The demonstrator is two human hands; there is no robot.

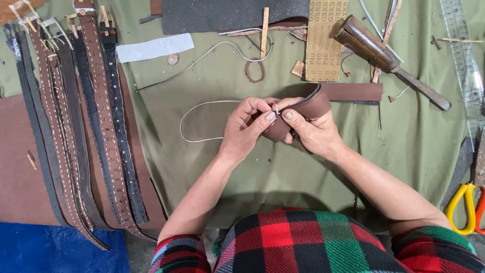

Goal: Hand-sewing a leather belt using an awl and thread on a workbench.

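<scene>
My right hand (316, 132) holds a folded brown leather strap (314, 103) whose free end runs right across the green cloth. My left hand (247, 127) pinches at the fold of the strap, fingertips meeting the right thumb, where a white thread (202, 104) comes out. The thread loops out to the left over the cloth and back under my left hand. A needle cannot be made out between the fingers.
Several finished belts (96, 126) lie side by side at the left. A sandpaper strip (324, 40), a dark leather sheet (227, 14), a wooden-handled tool (389, 58), a clear ruler (465, 60) and yellow-handled scissors (459, 207) lie around the green cloth (227, 167).
</scene>
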